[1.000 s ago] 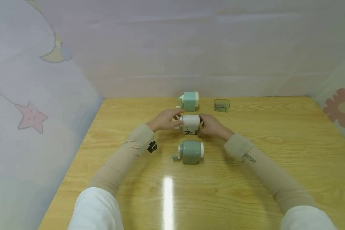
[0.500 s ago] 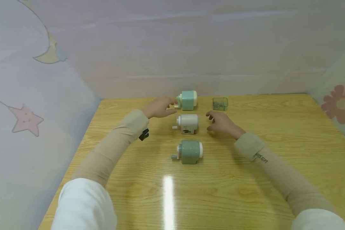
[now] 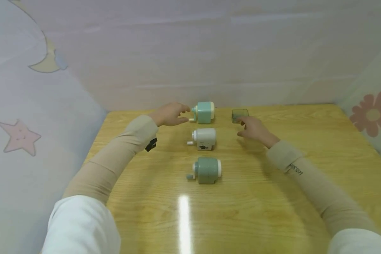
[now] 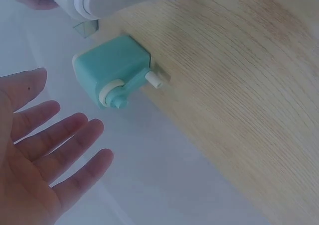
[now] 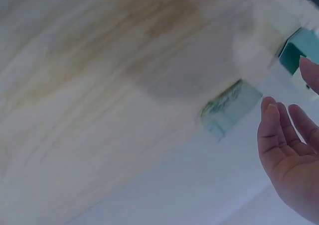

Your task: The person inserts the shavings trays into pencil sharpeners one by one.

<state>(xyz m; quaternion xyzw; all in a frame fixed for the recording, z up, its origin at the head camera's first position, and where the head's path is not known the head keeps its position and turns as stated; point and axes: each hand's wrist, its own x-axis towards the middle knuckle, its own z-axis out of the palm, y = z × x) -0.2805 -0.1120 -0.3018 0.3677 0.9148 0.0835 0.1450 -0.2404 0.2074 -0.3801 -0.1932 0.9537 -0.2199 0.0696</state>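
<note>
Three hand-crank pencil sharpeners stand in a row on the table. At the back is the turquoise pencil sharpener (image 3: 204, 113), in the middle a white pencil sharpener (image 3: 205, 139), and in front a dark green pencil sharpener (image 3: 207, 170). My left hand (image 3: 170, 114) is by the turquoise one's crank; in the left wrist view its fingers (image 4: 82, 177) are spread and hold nothing. Beside a clear green shavings drawer (image 3: 236, 115) hovers my right hand (image 3: 255, 130), partly covering it from the head camera. In the right wrist view a gap separates hand and drawer (image 5: 234, 116). Dark bits lie inside it.
The wooden table (image 3: 273, 211) meets a pale wall (image 3: 184, 70) just behind the turquoise sharpener and the drawer. Another wall (image 3: 19, 183) runs along the left side. A black strap piece (image 3: 151, 144) shows at my left wrist.
My hands have come away from the white sharpener. The left has moved back and left to the turquoise one's crank; the right has moved right, toward the drawer.
</note>
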